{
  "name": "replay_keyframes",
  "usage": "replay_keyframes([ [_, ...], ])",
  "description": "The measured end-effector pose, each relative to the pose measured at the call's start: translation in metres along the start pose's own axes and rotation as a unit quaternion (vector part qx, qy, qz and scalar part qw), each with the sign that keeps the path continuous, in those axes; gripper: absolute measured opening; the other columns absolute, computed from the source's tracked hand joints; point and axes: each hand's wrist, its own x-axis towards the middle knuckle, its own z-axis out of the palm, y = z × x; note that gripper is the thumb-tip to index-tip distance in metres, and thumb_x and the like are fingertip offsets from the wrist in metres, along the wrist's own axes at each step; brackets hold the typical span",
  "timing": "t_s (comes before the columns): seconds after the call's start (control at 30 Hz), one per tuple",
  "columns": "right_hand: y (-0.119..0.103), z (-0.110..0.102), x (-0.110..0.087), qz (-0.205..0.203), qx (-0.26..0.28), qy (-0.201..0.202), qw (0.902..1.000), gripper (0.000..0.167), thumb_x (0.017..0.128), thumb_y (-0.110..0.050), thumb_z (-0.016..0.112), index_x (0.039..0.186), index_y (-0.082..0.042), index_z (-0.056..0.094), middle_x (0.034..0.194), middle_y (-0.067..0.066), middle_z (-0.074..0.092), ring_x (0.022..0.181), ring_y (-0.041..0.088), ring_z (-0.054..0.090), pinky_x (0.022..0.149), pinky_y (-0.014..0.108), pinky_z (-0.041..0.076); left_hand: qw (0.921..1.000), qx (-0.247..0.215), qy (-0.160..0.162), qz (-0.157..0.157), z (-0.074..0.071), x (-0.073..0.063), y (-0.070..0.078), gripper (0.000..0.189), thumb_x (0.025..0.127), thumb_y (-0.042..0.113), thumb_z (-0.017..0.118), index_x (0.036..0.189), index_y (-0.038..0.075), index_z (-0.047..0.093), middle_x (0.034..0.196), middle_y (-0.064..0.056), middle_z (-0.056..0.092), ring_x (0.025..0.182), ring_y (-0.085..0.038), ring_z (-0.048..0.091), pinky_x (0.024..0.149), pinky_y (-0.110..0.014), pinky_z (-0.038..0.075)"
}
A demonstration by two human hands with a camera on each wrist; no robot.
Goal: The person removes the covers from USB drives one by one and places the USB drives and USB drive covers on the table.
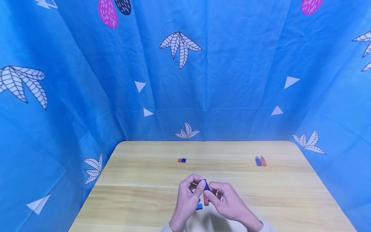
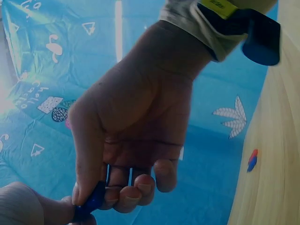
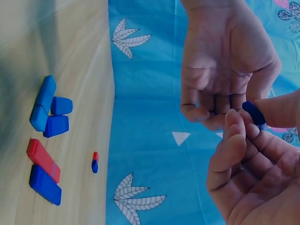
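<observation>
Both hands meet over the near middle of the table at a small dark blue USB stick (image 1: 206,185), its ends partly covered by fingers. My left hand (image 1: 185,198) pinches one end between thumb and forefinger, its other fingers curled loosely below in the left wrist view. My right hand (image 1: 229,201) pinches the other end, with the thumb (image 3: 281,111) on the stick (image 3: 253,113) in the right wrist view. Beneath the hands lie a red stick (image 3: 43,160), a dark blue stick (image 3: 45,184), a lighter blue stick (image 3: 43,103) and two short blue pieces (image 3: 61,106).
At the table's back right, a blue USB stick (image 1: 258,161) and a red one (image 1: 263,161) lie side by side, grey connectors bare. Back of centre sit a small red cap (image 1: 179,160) and a blue cap (image 1: 184,160). A blue patterned curtain (image 1: 232,80) surrounds the wooden table (image 1: 139,199).
</observation>
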Motion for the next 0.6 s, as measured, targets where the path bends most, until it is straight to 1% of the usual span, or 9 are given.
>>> replay_keyframes([
  [0.1,-0.0002,-0.0004,-0.0008,0.001,-0.004,0.008,1.0000,0.025,0.101,-0.012,0.061,0.079,-0.025,0.064,0.065,-0.006,0.058,0.058,-0.009,0.042,0.044,0.018,0.039,0.9999,-0.014,0.001,-0.001,0.0010,0.0013,0.0002,0.013,0.095,0.015,0.069,0.091,0.002,0.070,0.083,-0.016,0.067,0.075,-0.006,0.060,0.076,-0.022,0.048],
  [0.23,-0.0009,0.0001,-0.0016,0.020,-0.011,0.019,0.9996,0.027,0.101,-0.015,0.062,0.077,-0.027,0.061,0.062,-0.009,0.050,0.056,-0.008,0.041,0.043,0.018,0.037,0.9998,-0.020,-0.002,0.000,0.0013,0.0030,0.0018,0.013,0.094,0.013,0.069,0.091,0.000,0.070,0.083,-0.018,0.068,0.074,-0.007,0.060,0.076,-0.022,0.048],
  [0.3,-0.0013,0.0004,-0.0023,0.029,-0.014,0.022,0.9992,0.028,0.101,-0.016,0.062,0.076,-0.029,0.060,0.061,-0.011,0.049,0.055,-0.008,0.041,0.043,0.018,0.037,0.9997,-0.022,-0.006,-0.005,0.0013,0.0034,0.0026,0.013,0.094,0.012,0.069,0.091,-0.001,0.069,0.083,-0.018,0.068,0.074,-0.007,0.060,0.076,-0.021,0.048],
  [0.4,-0.0014,0.0007,-0.0031,0.022,-0.021,0.030,0.9991,0.028,0.101,-0.015,0.062,0.076,-0.029,0.060,0.060,-0.011,0.049,0.054,-0.008,0.041,0.042,0.018,0.036,0.9992,-0.034,-0.010,-0.018,0.0014,0.0041,0.0033,0.014,0.094,0.011,0.069,0.092,-0.003,0.069,0.083,-0.013,0.067,0.075,-0.007,0.060,0.078,-0.021,0.047],
  [0.5,-0.0016,0.0006,-0.0034,0.013,-0.025,0.040,0.9988,0.027,0.100,-0.014,0.062,0.076,-0.026,0.062,0.060,-0.007,0.052,0.055,-0.009,0.041,0.042,0.018,0.036,0.9980,-0.054,-0.011,-0.031,0.0024,0.0051,0.0030,0.017,0.094,0.011,0.070,0.093,-0.006,0.069,0.082,-0.005,0.066,0.075,-0.007,0.059,0.079,-0.021,0.046],
  [0.57,-0.0021,0.0003,-0.0038,0.015,-0.023,0.042,0.9987,0.026,0.100,-0.014,0.062,0.077,-0.025,0.062,0.059,-0.004,0.054,0.054,-0.009,0.042,0.042,0.018,0.036,0.9971,-0.064,-0.012,-0.039,0.0027,0.0060,0.0023,0.019,0.094,0.011,0.070,0.094,-0.008,0.069,0.080,0.000,0.064,0.074,-0.007,0.058,0.077,-0.021,0.045],
  [0.6,-0.0028,-0.0002,-0.0049,0.027,-0.017,0.035,0.9989,0.025,0.101,-0.016,0.062,0.078,-0.026,0.063,0.060,-0.004,0.054,0.054,-0.009,0.042,0.043,0.018,0.037,0.9968,-0.069,-0.005,-0.041,0.0021,0.0071,0.0015,0.018,0.093,0.011,0.070,0.094,-0.008,0.069,0.080,0.001,0.065,0.075,-0.007,0.058,0.078,-0.021,0.046],
])
